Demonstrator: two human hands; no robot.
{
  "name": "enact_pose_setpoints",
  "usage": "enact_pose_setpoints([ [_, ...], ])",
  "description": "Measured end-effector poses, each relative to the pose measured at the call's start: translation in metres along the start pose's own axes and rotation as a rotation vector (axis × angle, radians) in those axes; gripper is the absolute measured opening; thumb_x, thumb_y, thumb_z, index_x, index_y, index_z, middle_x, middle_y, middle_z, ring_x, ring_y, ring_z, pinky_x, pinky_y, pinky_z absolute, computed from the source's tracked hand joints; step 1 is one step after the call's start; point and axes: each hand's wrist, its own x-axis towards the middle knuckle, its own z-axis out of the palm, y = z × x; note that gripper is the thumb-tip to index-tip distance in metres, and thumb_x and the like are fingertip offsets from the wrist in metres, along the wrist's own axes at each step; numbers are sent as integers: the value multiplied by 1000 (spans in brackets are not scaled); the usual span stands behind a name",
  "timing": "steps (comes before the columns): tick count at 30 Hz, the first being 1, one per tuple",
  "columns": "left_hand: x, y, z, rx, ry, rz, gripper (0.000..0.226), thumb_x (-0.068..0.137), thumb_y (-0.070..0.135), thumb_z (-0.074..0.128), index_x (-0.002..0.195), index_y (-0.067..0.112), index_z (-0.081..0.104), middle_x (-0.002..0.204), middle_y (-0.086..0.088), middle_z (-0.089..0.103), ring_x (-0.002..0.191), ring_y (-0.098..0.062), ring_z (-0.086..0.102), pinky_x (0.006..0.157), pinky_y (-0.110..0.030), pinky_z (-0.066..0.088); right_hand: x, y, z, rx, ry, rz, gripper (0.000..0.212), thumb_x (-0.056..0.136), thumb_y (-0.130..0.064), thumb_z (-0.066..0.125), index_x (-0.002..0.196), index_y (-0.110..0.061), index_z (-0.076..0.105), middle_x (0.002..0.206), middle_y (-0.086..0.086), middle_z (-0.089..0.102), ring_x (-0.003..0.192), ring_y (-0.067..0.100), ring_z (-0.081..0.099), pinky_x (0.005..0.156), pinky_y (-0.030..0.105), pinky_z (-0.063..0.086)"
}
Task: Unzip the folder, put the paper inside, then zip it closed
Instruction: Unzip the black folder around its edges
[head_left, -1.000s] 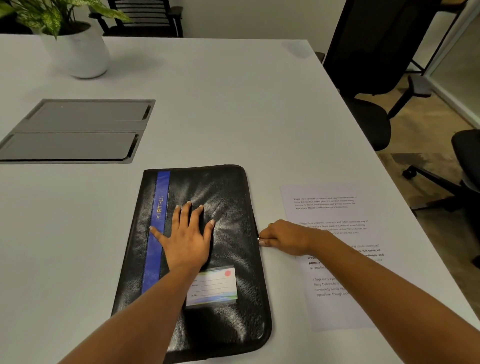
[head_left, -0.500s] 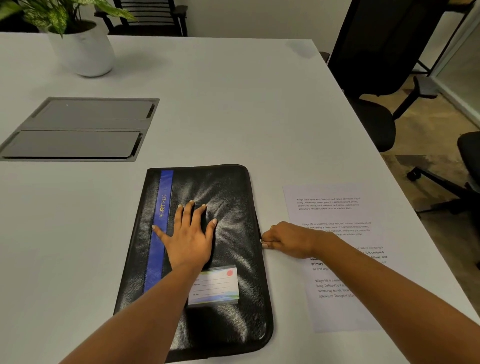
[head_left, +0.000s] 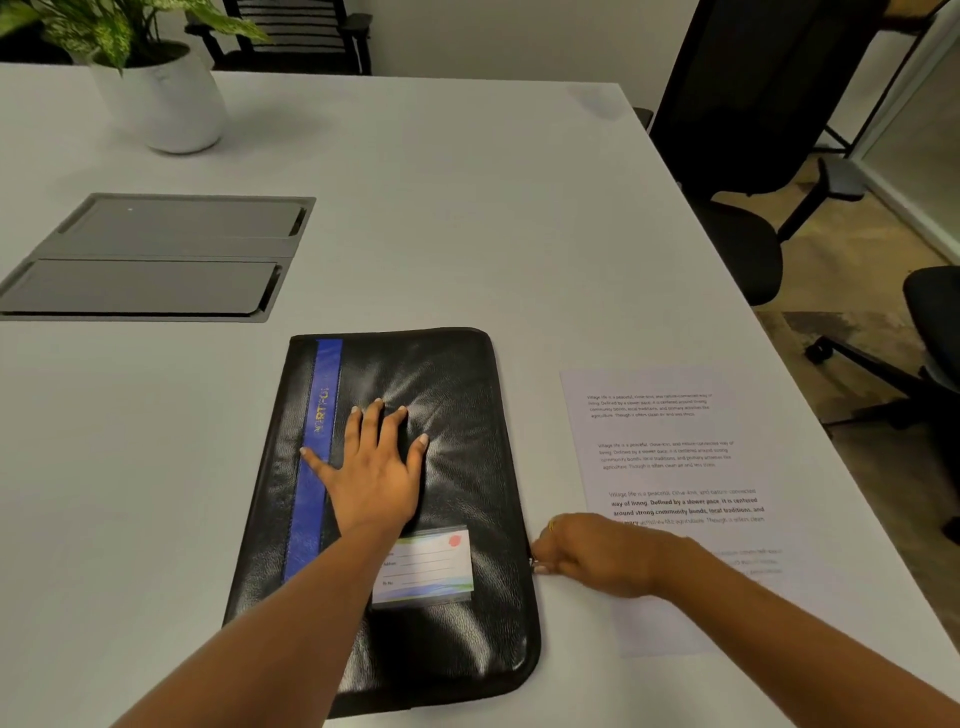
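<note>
Left hand (head_left: 371, 478), fingers spread, is pressing the black zip folder (head_left: 457, 395) flat on the counter (head_left: 467, 208). Right hand (head_left: 587, 556) is pinching its zipper pull (head_left: 532, 562), with the printed paper (head_left: 670, 431) lying just beside the folder's right edge.

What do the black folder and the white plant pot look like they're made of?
The folder looks like leather or faux leather, I cannot tell which: grained black skin with soft sheen and creases. The plant pot looks like ceramic, smooth white with a faint gloss, though plastic is possible.
</note>
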Motion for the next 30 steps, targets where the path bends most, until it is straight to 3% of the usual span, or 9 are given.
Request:
enact_pose_setpoints([
  [6,0,-1,0,5,-7,11,48,94,55,25,138,36,32,155,9,18,146,-13,6,108,-68,-3,2,-1,-1,-15,8,-3,29,97,-24,44,91,0,59,95,19,61,90,25,53,86,34,41],
  [18,-1,0,-3,19,-14,44,49,94,54,26,139,35,32,155,6,19,146,-16,8,107,-69,-3,3,-6,-2,-10,-9,40,31,97,-26,42,99,0,59,99,21,61,91,27,53,84,30,39],
  [21,-3,0,-5,-23,0,61,49,95,49,32,140,31,34,154,4,23,146,-16,11,109,-65,-1,2,-8,-3,-8,-3,50,31,98,-25,40,98,0,59,99,22,61,86,21,49,80,25,35],
  [26,-16,-3,-6,-91,33,127,44,95,39,42,136,22,44,150,1,33,143,-16,22,113,-59,3,2,-9,-1,-3,4,66,31,98,-25,41,98,0,59,99,22,61,93,27,53,82,28,37],
  [30,-34,-6,-6,-83,-30,161,53,94,50,35,141,26,36,154,2,24,145,-16,14,115,-55,0,2,-13,-2,-7,7,88,31,98,-25,41,102,0,59,102,22,60,95,28,54,80,27,36],
])
